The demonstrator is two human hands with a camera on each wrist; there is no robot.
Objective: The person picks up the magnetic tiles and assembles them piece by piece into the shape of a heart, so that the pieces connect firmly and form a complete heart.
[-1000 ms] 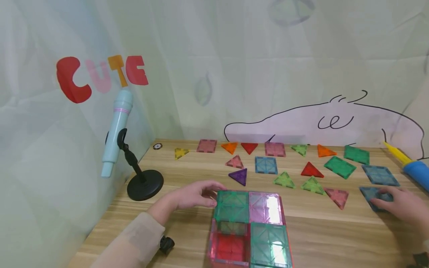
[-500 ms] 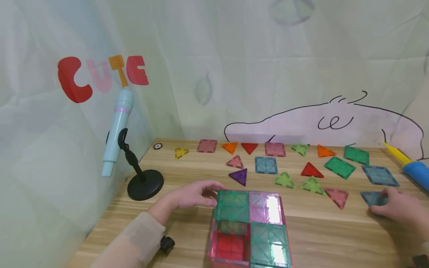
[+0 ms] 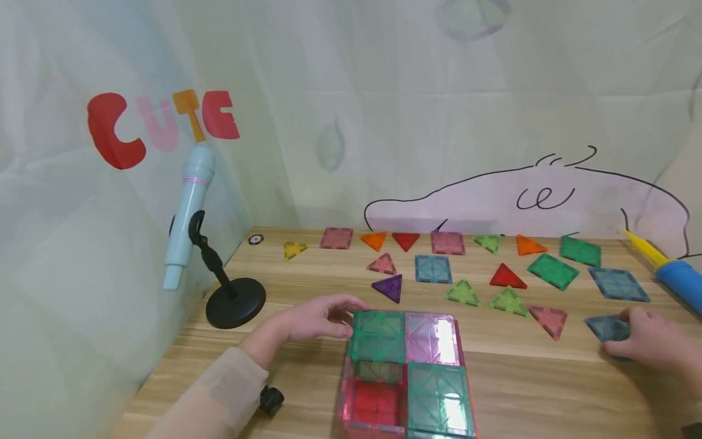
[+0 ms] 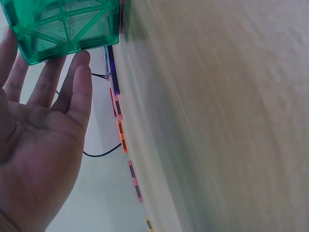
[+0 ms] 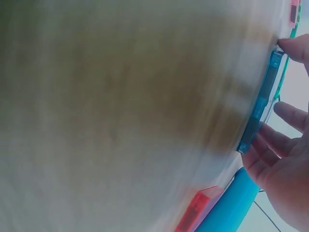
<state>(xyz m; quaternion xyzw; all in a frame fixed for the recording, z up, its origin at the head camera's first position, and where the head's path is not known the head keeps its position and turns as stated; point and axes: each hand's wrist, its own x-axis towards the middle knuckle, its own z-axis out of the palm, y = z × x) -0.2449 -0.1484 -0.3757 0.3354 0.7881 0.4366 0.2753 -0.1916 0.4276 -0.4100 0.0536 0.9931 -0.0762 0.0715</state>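
Note:
In the head view, a low box of clear magnetic tiles (image 3: 433, 338) stands at the front middle, with green and pink squares on top and one corner uncovered over a red tile (image 3: 376, 402). My left hand (image 3: 323, 318) touches the box's far left corner. In the left wrist view its fingers (image 4: 79, 89) lie nearly straight against the green tile (image 4: 72, 29). Far to the right, my right hand (image 3: 652, 341) pinches a blue square magnetic tile (image 3: 606, 327) on the table. The right wrist view shows this blue tile (image 5: 260, 104) edge-on between thumb and fingers.
Several loose tiles lie across the table's back half, including a purple triangle (image 3: 388, 287) and a blue square (image 3: 433, 269). A toy microphone (image 3: 189, 207) on a black stand (image 3: 236, 302) is at left. A blue and yellow object (image 3: 680, 277) stands at the right edge.
The right hand's fingers have shifted slightly to the right over the blue tile and taken it in a pinch. The left hand and the tile box stay put; the head view has moved a little.

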